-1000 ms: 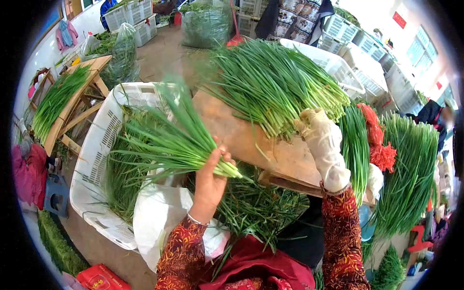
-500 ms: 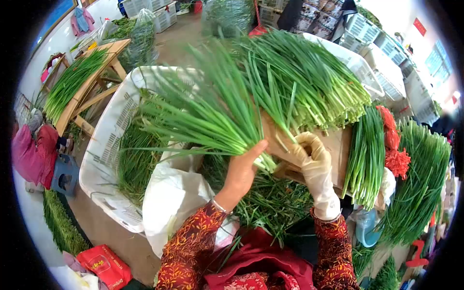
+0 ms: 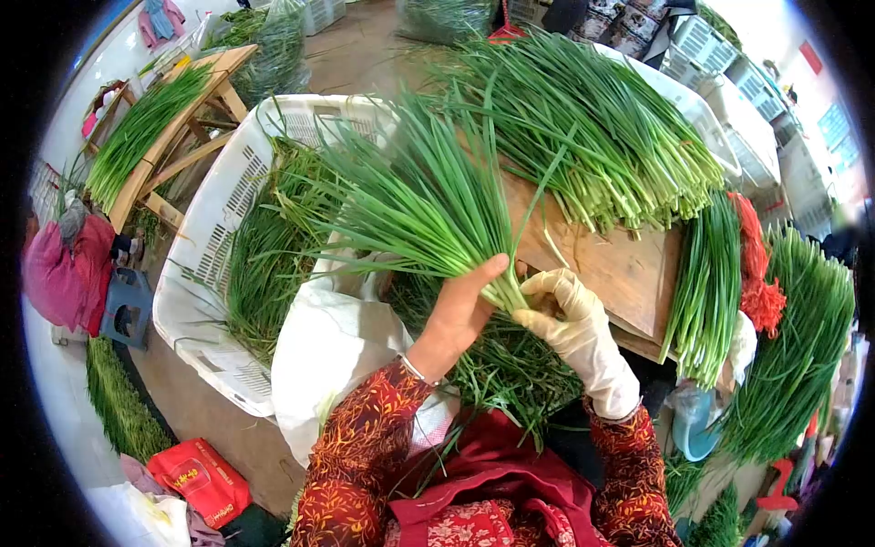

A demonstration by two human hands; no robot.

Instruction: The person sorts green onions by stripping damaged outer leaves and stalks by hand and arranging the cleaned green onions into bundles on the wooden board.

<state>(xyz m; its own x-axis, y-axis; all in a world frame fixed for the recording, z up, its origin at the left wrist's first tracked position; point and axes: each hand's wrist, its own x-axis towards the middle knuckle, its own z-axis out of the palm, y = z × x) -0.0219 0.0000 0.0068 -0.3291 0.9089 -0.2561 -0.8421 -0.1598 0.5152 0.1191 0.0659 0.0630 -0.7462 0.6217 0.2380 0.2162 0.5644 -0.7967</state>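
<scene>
My bare left hand [image 3: 458, 310] is closed around a bunch of garlic chives [image 3: 428, 205], gripping it near the pale stem ends. The leaves fan up and away to the left. My right hand [image 3: 570, 319], in a cream glove, has its thumb and fingers bent together at the stem ends, touching the bunch. What exactly lies between the gloved fingertips is partly hidden. Beyond my hands, a large pile of chives [image 3: 602, 137] rests on a wooden board [image 3: 611, 264]. A narrower bundle of chives [image 3: 706, 292] lies along the board's right side.
At left stands a white plastic crate [image 3: 196, 264] holding loose greens, with a white sack [image 3: 333, 346] against it. Leafy scraps [image 3: 515, 374] lie below my hands. Red ties [image 3: 758, 273] hang at right, beside more chives [image 3: 793, 346]. A wooden bench [image 3: 150, 169] stands far left.
My right hand was holding a few separate stalks beside the bunch; now its fingers are at the bunch's stem ends. My left hand still grips the bunch, and the leaves stand more upright.
</scene>
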